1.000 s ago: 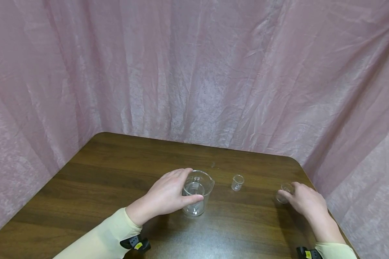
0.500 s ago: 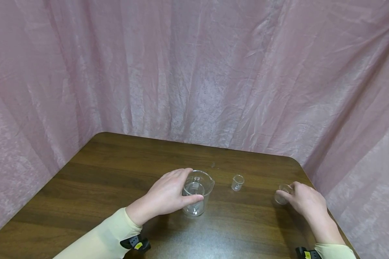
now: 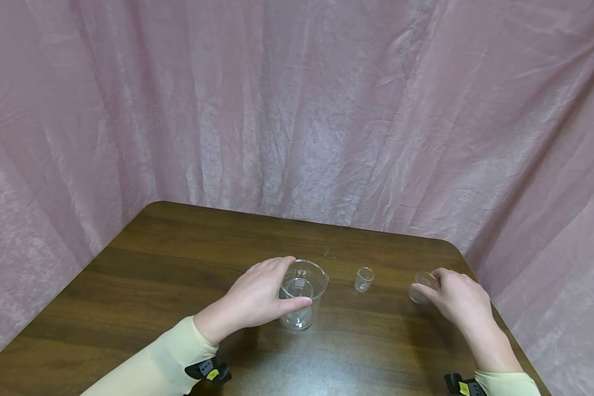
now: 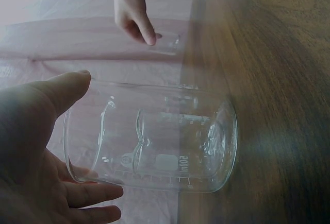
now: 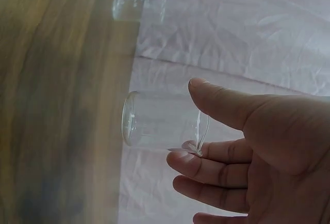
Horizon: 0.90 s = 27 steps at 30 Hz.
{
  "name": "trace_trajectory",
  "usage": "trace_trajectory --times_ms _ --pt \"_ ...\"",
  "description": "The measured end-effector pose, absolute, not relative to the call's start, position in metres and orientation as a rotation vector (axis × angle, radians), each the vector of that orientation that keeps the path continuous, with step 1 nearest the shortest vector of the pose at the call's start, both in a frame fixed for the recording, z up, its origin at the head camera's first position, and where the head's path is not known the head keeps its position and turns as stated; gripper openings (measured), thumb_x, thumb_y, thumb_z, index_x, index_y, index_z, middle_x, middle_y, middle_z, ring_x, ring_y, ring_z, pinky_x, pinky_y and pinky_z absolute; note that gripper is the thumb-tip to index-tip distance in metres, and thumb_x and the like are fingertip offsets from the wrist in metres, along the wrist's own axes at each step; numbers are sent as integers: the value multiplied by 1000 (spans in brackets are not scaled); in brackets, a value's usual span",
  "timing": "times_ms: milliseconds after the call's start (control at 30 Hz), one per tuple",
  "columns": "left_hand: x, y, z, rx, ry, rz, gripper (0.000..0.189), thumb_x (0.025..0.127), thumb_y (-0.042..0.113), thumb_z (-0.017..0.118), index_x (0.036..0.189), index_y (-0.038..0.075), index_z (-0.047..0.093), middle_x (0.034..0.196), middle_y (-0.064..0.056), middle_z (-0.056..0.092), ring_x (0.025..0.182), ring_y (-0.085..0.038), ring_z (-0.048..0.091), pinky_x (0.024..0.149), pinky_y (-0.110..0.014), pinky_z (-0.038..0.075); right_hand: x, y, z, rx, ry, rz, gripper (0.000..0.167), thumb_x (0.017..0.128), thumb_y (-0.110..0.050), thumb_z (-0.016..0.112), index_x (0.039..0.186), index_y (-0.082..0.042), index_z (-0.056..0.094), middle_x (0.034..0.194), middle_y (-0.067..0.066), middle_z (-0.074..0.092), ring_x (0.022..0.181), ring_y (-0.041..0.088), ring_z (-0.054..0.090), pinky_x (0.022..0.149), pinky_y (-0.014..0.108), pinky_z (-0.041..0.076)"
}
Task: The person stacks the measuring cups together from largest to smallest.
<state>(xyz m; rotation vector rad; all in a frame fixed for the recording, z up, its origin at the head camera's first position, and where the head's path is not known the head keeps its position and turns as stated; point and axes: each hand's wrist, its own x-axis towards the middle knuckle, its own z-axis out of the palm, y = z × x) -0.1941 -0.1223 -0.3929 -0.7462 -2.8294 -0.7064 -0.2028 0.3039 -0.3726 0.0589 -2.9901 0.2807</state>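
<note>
My left hand [image 3: 259, 294] holds a large glass beaker [image 3: 318, 291] by its rim, thumb on one side and fingers on the other. It stands upright on the wooden table; a 500 ml mark shows in the left wrist view. Within it, a second rim and spout look like a smaller nested beaker [image 4: 139, 141]. Near the table's right side, my right hand [image 3: 460, 297] pinches a smaller glass beaker [image 5: 160, 121] at its rim between thumb and fingers, slightly above the tabletop. A tiny beaker [image 3: 364, 279] stands upright between the hands, touched by neither.
The brown wooden table [image 3: 153, 264] has rounded far corners. Pink curtains [image 3: 297, 110] hang behind it and along both sides. A small clear mark [image 3: 326, 252] lies beyond the large beaker, too faint to identify.
My right hand has moved left and slightly away from me with the smaller beaker, which now appears raised. The left hand and large beaker have stayed in place.
</note>
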Motion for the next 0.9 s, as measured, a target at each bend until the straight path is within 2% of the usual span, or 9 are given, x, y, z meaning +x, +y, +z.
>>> trace_trajectory --times_ms 233,433,533,900 --pt "-194 -122 -391 -753 -2829 -706 94 96 66 78 157 0 54 154 -15 63 146 -35 56 123 -55 42 -202 288 -365 90 -2968 314 71 96 -59 81 128 3 73 102 12 77 95 39 71 71 59 57" --pt "-194 -123 -390 -755 -2823 -704 93 95 65 79 157 0 54 153 -15 63 146 -35 57 123 -55 42 -201 272 -359 135 -2924 315 66 96 -56 83 128 2 75 112 19 79 105 48 71 76 63 57" --pt "-194 -123 -390 -758 -2820 -708 93 95 65 79 156 -1 54 153 -15 64 145 -35 57 123 -55 42 -200 265 -357 154 -2911 324 65 96 -55 83 128 1 75 112 18 79 106 48 72 77 64 57" --pt "-194 -122 -392 -762 -2820 -710 93 95 66 79 156 -1 54 152 -15 64 144 -36 58 122 -56 43 -198 235 -350 246 -2866 389 58 93 -54 86 122 -5 79 102 6 77 91 32 71 74 59 58"
